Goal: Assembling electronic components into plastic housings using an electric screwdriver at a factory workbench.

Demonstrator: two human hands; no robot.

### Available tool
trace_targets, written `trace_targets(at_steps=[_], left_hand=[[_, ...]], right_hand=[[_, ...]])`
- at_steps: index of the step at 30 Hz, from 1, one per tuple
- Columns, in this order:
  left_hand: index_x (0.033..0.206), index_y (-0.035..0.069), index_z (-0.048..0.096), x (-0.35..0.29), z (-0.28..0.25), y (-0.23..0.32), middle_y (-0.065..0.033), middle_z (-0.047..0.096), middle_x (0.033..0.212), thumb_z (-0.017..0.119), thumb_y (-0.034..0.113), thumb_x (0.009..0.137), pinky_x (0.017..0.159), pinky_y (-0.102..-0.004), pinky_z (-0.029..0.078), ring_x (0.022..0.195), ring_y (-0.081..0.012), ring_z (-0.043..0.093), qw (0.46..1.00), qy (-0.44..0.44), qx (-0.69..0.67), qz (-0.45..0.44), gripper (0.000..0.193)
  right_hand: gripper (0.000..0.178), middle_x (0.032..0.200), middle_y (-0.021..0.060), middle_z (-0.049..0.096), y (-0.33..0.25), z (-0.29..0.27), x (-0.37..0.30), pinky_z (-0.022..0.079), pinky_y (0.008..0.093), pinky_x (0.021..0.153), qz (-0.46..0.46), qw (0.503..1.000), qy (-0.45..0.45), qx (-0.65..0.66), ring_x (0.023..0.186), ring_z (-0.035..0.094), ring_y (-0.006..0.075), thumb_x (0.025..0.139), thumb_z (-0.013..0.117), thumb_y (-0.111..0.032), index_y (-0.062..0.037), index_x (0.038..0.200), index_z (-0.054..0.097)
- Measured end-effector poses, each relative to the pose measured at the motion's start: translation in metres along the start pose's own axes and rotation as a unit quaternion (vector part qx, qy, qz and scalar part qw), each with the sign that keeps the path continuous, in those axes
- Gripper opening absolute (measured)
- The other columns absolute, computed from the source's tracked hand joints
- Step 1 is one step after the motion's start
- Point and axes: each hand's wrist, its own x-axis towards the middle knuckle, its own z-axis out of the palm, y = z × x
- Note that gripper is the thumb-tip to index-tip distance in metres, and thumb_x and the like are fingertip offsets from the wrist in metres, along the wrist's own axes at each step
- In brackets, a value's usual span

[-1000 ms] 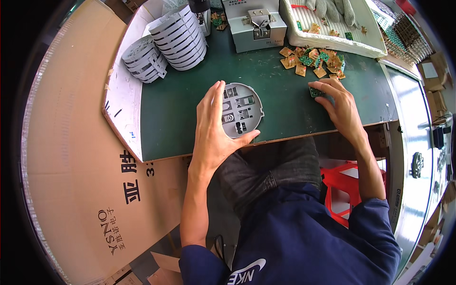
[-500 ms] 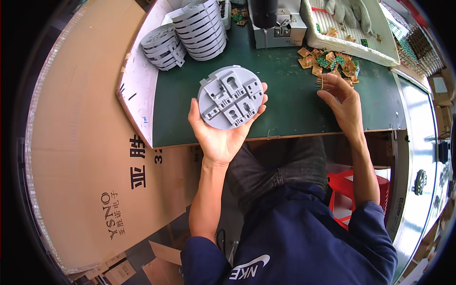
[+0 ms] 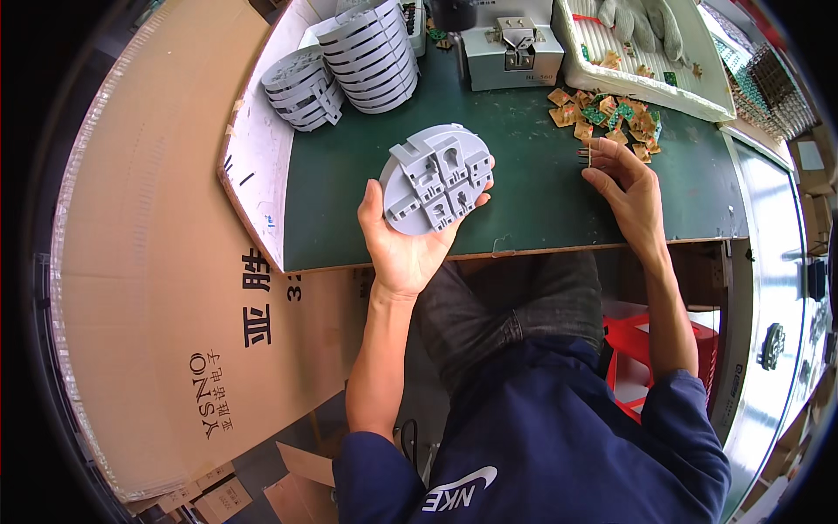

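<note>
My left hand grips a round grey plastic housing from below, thumb at its left edge and fingertips at its right. Its moulded side, with slots and raised pockets, faces up and tilts to the right. A small thin circuit board, seen edge-on with pins sticking out to the left, is pinched between thumb and fingers of my right hand. That hand hovers over the green bench, just in front of a loose heap of small tan and green circuit boards.
Stacks of grey ring-shaped housings stand at the back left beside a white side panel. A metal fixture sits at the back centre. At the back right, a white foam tray holds gloves and a few boards.
My left hand has tilted the grey housing and shifted it slightly right. The right hand has barely moved, with the board turned a little in its fingers.
</note>
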Motion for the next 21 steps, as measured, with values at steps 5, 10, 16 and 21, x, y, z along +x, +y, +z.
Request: trace_targets(at_steps=[5, 10, 16, 21], left_hand=[[0.157, -0.001, 0.034, -0.007, -0.005, 0.003, -0.0406, 0.039, 0.152, 0.05, 0.073, 0.093, 0.113, -0.0537, 0.043, 0.133, -0.05, 0.052, 0.999, 0.025, 0.032, 0.014, 0.099], [0.157, -0.002, 0.033, -0.078, -0.023, 0.011, -0.0422, 0.037, 0.152, 0.054, 0.076, 0.09, 0.11, -0.0555, 0.047, 0.133, -0.0522, 0.051, 0.997, 0.039, 0.012, 0.06, 0.105], [0.157, 0.002, 0.038, -0.266, -0.088, -0.04, -0.0395, 0.041, 0.152, 0.043, 0.077, 0.093, 0.109, -0.0537, 0.046, 0.132, -0.0474, 0.055, 0.967, 0.168, -0.166, 0.1, 0.099], [0.144, 0.004, 0.054, -0.427, -0.104, -0.07, -0.0263, 0.052, 0.148, 0.065, 0.05, 0.094, 0.115, -0.0561, 0.041, 0.137, -0.0461, 0.046, 0.759, 0.438, -0.253, 0.409, 0.069]], right_hand=[[0.039, 0.108, 0.0006, 0.067, -0.004, 0.003, 0.003, 0.051, 0.0244, 0.094, -0.01, 1.0, -0.018, 0.014, 0.098, 0.063, 0.0075, 0.095, 0.073, -0.001, -0.0019, 0.133, 0.066], [0.04, 0.118, 0.0048, 0.069, 0.014, -0.004, 0.004, 0.048, 0.0266, 0.099, -0.023, 0.999, -0.017, -0.037, 0.11, 0.063, 0.0117, 0.097, 0.068, -0.001, -0.001, 0.137, 0.062], [0.041, 0.131, 0.0113, 0.066, 0.024, -0.013, 0.004, 0.045, 0.0314, 0.107, -0.06, 0.998, -0.002, -0.021, 0.121, 0.062, 0.0179, 0.103, 0.063, -0.006, 0.0018, 0.142, 0.058], [0.041, 0.134, 0.0141, 0.066, 0.02, -0.012, 0.002, 0.045, 0.0329, 0.109, -0.066, 0.996, -0.014, -0.063, 0.122, 0.061, 0.0199, 0.105, 0.062, -0.012, 0.0022, 0.142, 0.058]])
